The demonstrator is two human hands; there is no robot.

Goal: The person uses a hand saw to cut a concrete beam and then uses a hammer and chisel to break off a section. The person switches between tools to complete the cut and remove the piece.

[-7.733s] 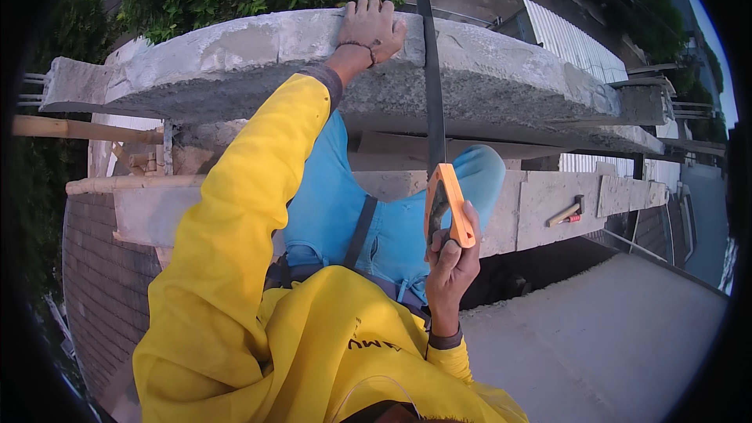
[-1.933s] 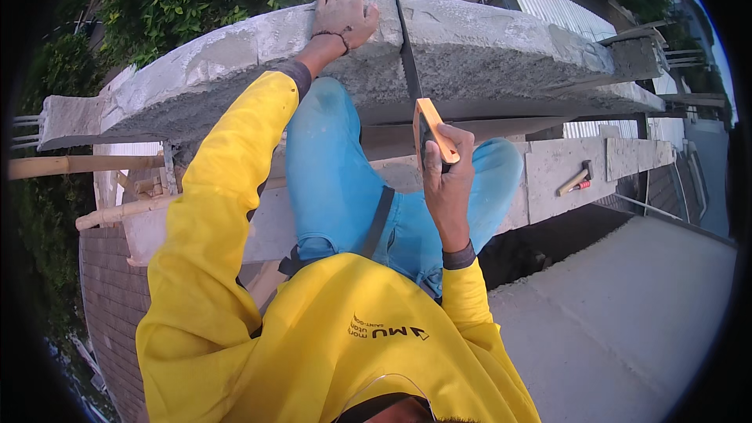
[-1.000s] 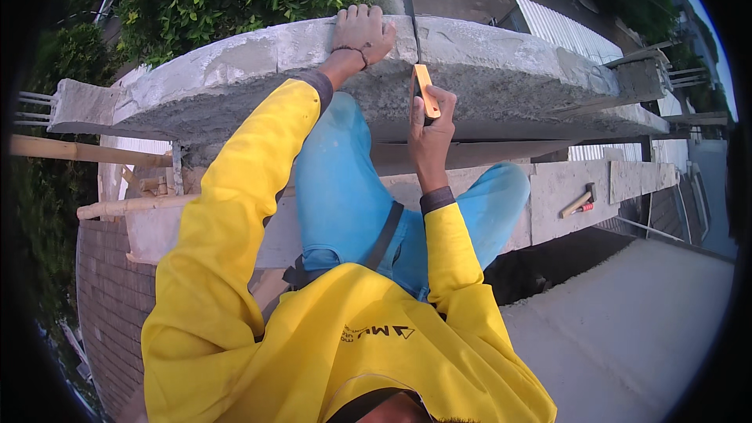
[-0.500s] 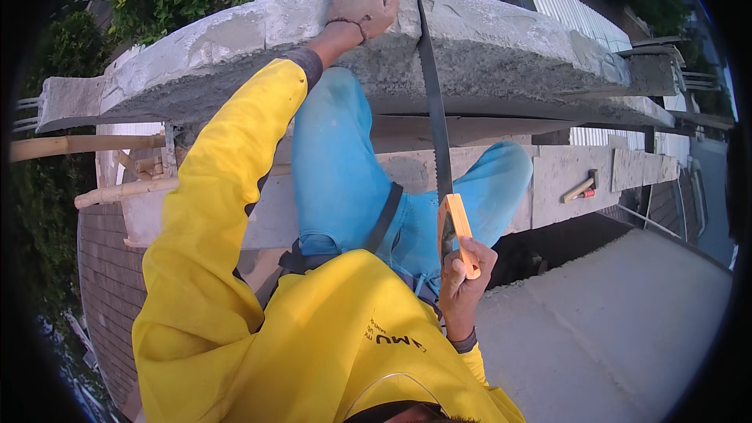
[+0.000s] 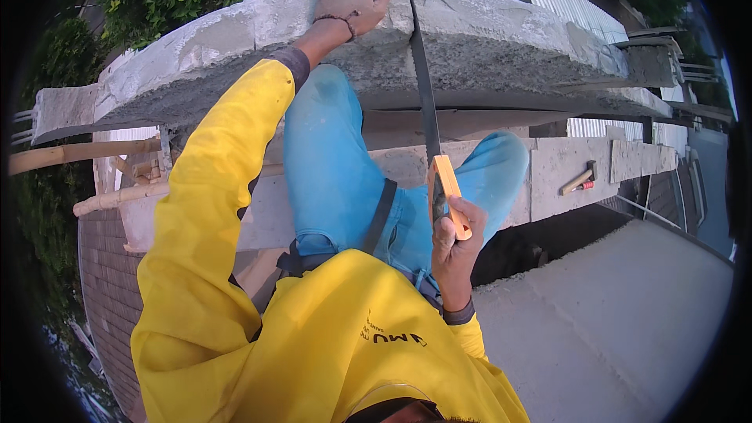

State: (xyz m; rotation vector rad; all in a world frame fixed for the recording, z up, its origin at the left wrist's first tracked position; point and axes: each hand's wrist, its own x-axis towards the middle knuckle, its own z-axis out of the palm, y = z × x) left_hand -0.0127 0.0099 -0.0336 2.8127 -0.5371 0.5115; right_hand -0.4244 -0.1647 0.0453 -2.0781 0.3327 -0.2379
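The fingers of my left hand (image 5: pixel 350 9) curl over the top edge of a curved, rough concrete slab (image 5: pixel 509 31), gripping it just left of the saw blade. My right hand (image 5: pixel 457 235) is closed on the orange handle (image 5: pixel 442 176) of a long hand saw, its thumb on the near side. The saw's dark toothed blade (image 5: pixel 423 78) runs away from me into a narrow cut at the slab's top edge, with its tip above it. My blue-trousered legs are bent beneath the slab.
A hammer (image 5: pixel 583 178) lies on the lower concrete ledge (image 5: pixel 556 196) at right. Bamboo poles (image 5: pixel 82 157) jut out at left. Tiled roofing is at lower left, a grey flat surface (image 5: pixel 595 313) with a dark gap at lower right. Foliage, corrugated sheets (image 5: pixel 570 0) and rebar ends lie beyond.
The saw moved away from me, back toward me, and is now slightly farther forward than half a second ago. My left hand stays on the slab throughout.
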